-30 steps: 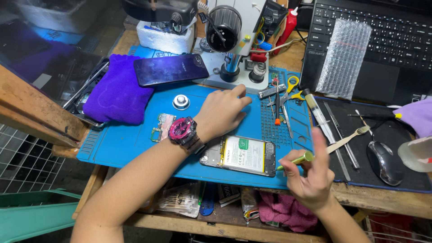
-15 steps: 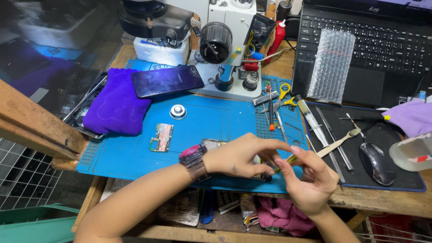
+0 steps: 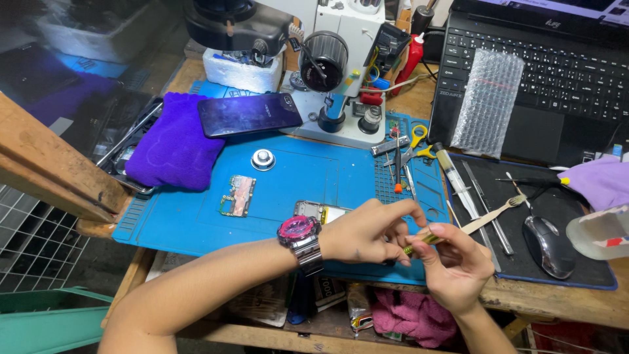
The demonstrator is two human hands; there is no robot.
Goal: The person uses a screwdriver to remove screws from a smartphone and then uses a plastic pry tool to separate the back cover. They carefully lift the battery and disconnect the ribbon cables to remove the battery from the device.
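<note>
I see bare blue mat mid-left; circuit board, metal knob, microscope base hem it in

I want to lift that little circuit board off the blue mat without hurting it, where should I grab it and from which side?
Pinch the circuit board by its two long edges, coming straight down from above. It lies flat on the blue mat with bare mat all round, so both edges are free, and an edge grip keeps fingertips off the components on its face. Both hands are busy with a small yellow-green tool.
</note>
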